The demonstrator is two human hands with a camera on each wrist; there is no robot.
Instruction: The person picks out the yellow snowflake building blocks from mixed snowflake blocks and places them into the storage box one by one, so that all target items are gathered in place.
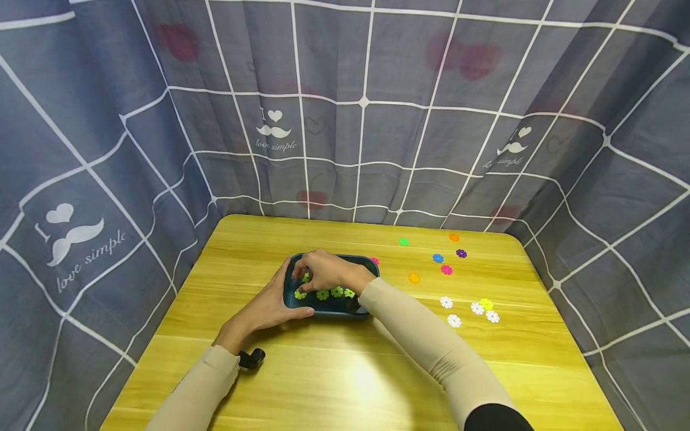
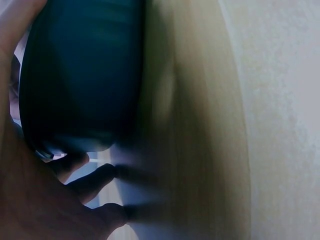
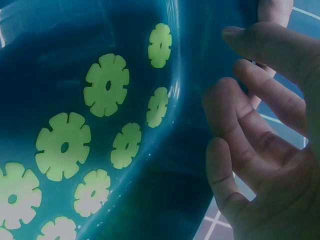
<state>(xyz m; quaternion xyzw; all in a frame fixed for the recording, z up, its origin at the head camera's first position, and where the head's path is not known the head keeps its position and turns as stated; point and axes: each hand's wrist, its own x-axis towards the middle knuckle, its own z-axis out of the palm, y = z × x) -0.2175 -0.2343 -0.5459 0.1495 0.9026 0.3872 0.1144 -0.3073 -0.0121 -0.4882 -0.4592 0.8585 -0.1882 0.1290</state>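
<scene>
A dark teal tray [image 1: 334, 308] sits on the table with several yellow-green notched flower-shaped discs [image 1: 322, 294] in it. My left hand [image 1: 272, 302] holds the tray's left end, its thumb along the front side and its fingers around the end. In the left wrist view, the tray's outer wall [image 2: 82, 75] lies between thumb and fingers. My right hand [image 1: 323, 269] reaches over the tray with bent fingers pointing down near its left end. In the right wrist view, no disc shows between its fingers [image 3: 225, 105], and yellow-green discs [image 3: 62, 146] lie beside them.
Right of the tray, loose discs are scattered on the wooden table [image 1: 302, 383]: white [image 1: 454, 321], yellow [image 1: 486, 304], orange [image 1: 414, 278], blue [image 1: 438, 258], purple [image 1: 461, 253], green [image 1: 403, 242] and pink [image 1: 447, 270]. A grey gridded curtain [image 1: 334, 131] surrounds the table's back and sides.
</scene>
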